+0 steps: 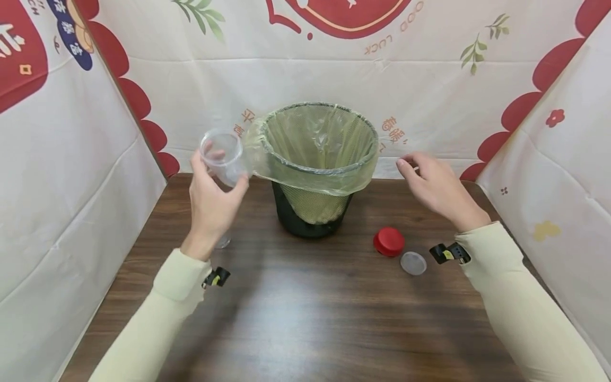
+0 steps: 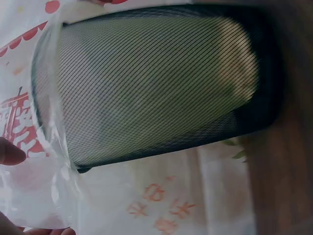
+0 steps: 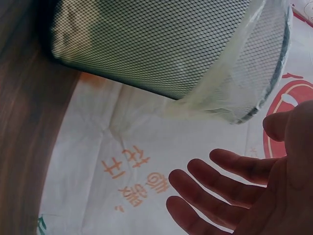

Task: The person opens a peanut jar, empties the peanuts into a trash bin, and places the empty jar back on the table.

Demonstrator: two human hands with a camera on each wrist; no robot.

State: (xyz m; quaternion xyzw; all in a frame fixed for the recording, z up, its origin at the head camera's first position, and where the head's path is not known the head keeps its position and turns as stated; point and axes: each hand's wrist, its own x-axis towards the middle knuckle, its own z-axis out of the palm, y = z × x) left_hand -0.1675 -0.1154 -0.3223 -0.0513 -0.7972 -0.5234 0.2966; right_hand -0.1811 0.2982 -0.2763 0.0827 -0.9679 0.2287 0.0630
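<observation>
My left hand grips a clear plastic cup, held up at the left of a black mesh bin. Its fingers and thumb wrap the cup's sides, and the left wrist view shows part of the same cup close to the bin. A thin yellowish bag lines the bin and folds over the rim. To the right of the bin hovers my right hand, holding nothing. In the right wrist view its fingers are spread and relaxed, apart from the bin.
A red round cap and a clear round lid lie on the brown wooden table, right of the bin. A small clear object is partly hidden behind my left wrist. Printed white cloth hangs around the table's back and sides.
</observation>
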